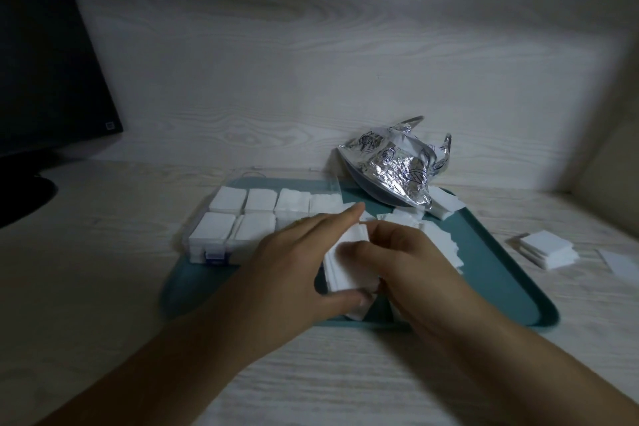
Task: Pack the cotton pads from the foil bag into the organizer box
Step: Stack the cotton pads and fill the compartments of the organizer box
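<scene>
- Both forearms reach in from the near edge toward the teal tray [511, 294], which serves as the landmark for everything else.
- Over the near-middle of the tray, the left hand [294, 270] and right hand [404, 263] together hold a stack of cotton pads [347, 263]. The left thumb is curled under its near edge and the fingers run along its left side; the right fingers are curled over its right side.
- So the stack sits squarely between the two palms, lifted slightly above the tray floor as far as I can tell.
- To do this step well, I judge the edges should be squared first, pressing evenly from both sides so no pad slips out, then lowered flat into an unfilled compartment.
- Loose pads [439, 242] lie scattered on the tray just right of the hands.
- At the tray's far-left corner stands the organizer box [214, 245], most of its visible compartments already filled with white pads.
- At the tray's far-right edge slumps the crumpled foil bag [397, 166], a few pads beside its mouth.
- Off the tray to the right, spare pads [546, 247] rest on the tabletop.
</scene>
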